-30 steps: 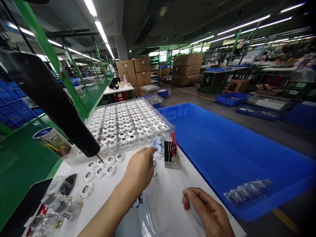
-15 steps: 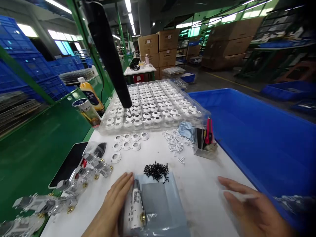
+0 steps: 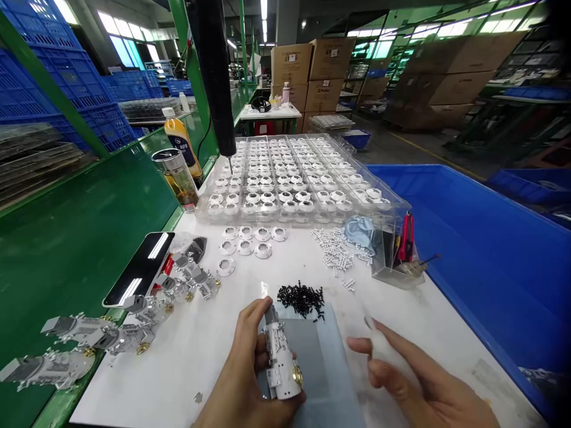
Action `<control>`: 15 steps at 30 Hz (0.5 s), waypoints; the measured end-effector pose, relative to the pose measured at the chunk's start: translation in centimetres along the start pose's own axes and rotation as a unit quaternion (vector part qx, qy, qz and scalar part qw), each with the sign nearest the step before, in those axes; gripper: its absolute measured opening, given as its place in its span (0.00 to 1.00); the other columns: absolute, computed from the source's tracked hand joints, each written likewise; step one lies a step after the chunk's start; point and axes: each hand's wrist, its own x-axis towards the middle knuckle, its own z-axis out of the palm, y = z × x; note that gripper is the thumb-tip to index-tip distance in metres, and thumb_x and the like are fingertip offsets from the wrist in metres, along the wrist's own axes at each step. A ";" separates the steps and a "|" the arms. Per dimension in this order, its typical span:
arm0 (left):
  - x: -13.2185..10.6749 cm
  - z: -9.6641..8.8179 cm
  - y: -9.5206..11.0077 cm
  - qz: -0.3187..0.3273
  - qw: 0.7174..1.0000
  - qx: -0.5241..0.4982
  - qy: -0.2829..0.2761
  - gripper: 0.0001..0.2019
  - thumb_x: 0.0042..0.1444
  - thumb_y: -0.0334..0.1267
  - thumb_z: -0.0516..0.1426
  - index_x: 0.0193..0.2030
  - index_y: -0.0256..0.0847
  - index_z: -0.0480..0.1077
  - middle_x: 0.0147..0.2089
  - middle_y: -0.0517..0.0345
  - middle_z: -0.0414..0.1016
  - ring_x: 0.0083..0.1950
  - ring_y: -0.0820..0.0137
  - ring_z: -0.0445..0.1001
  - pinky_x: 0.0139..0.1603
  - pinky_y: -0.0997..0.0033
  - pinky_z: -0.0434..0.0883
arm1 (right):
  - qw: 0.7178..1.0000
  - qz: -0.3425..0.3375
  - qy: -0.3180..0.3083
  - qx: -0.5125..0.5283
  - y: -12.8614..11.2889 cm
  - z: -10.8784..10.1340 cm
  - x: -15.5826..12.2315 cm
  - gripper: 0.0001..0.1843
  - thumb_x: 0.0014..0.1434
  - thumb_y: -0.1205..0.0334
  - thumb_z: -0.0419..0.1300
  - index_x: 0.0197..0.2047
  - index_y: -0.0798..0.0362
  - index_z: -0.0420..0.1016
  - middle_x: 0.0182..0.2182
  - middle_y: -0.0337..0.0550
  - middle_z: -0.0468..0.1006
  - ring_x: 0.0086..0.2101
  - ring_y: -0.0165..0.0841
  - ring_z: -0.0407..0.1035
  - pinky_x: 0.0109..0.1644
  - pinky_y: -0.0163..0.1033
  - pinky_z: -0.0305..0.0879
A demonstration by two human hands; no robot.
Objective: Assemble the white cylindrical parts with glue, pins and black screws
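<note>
My left hand [image 3: 250,368] is closed around a white and grey model spacecraft part [image 3: 282,368], narrow grey end up, with a gold disc low on its side. Below it lies a light blue mat [image 3: 336,362] with a grey patch. To the right, my right hand [image 3: 414,374] is wrapped round a white elongated thing [image 3: 388,351] with a narrow tip, its kind unclear; it stays apart from the model part. A heap of small black screws [image 3: 301,299] lies at the mat's far edge.
Similar model parts [image 3: 66,339] and a phone [image 3: 138,270] lie left. White rings [image 3: 245,246], small white pieces [image 3: 334,249] and a clear tray of rings [image 3: 294,214] lie beyond. A black screwdriver [image 3: 218,83] hangs overhead; a blue bin [image 3: 482,255] stands right.
My left hand has gone from resting beside the model part to gripping it, raised off the mat. My right hand has moved left with the white thing. The whole view has shifted.
</note>
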 end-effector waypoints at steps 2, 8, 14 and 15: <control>0.2 0.1 0.2 0.001 1.000 0.011 0.019 0.52 0.48 0.22 0.66 0.74 0.62 0.48 0.78 0.50 0.46 0.49 0.67 0.80 0.48 0.66 0.82 | 1.000 -0.006 -0.019 0.019 -0.9 1.1 0.2 0.33 0.59 0.37 0.70 0.62 0.41 0.75 0.42 0.43 0.88 0.36 0.42 0.83 0.37 0.35 0.84; 0.1 -0.5 -0.7 0.021 0.995 0.098 0.022 0.57 0.43 0.31 0.76 0.75 0.62 0.52 0.77 0.50 0.52 0.52 0.60 0.78 0.43 0.66 0.81 | 0.997 -0.040 0.042 0.053 -3.4 2.7 0.8 0.22 0.63 0.38 0.68 0.49 0.44 0.75 0.36 0.42 0.86 0.33 0.38 0.82 0.31 0.28 0.80; -0.1 -0.3 -1.7 0.125 0.967 0.222 0.006 0.60 0.47 0.24 0.71 0.77 0.71 0.44 0.79 0.55 0.54 0.77 0.46 0.60 0.68 0.50 0.74 | 0.977 -0.100 0.188 0.020 -4.2 2.5 0.5 0.18 0.50 0.42 0.78 0.39 0.42 0.86 0.33 0.37 0.86 0.25 0.35 0.79 0.22 0.26 0.75; -0.1 -0.3 -1.6 0.119 0.965 0.232 0.008 0.60 0.47 0.23 0.70 0.77 0.73 0.42 0.79 0.55 0.53 0.76 0.46 0.61 0.68 0.49 0.74 | 0.977 -0.105 0.181 0.030 -4.1 2.6 0.3 0.18 0.50 0.42 0.79 0.39 0.41 0.87 0.32 0.37 0.86 0.25 0.35 0.79 0.22 0.27 0.75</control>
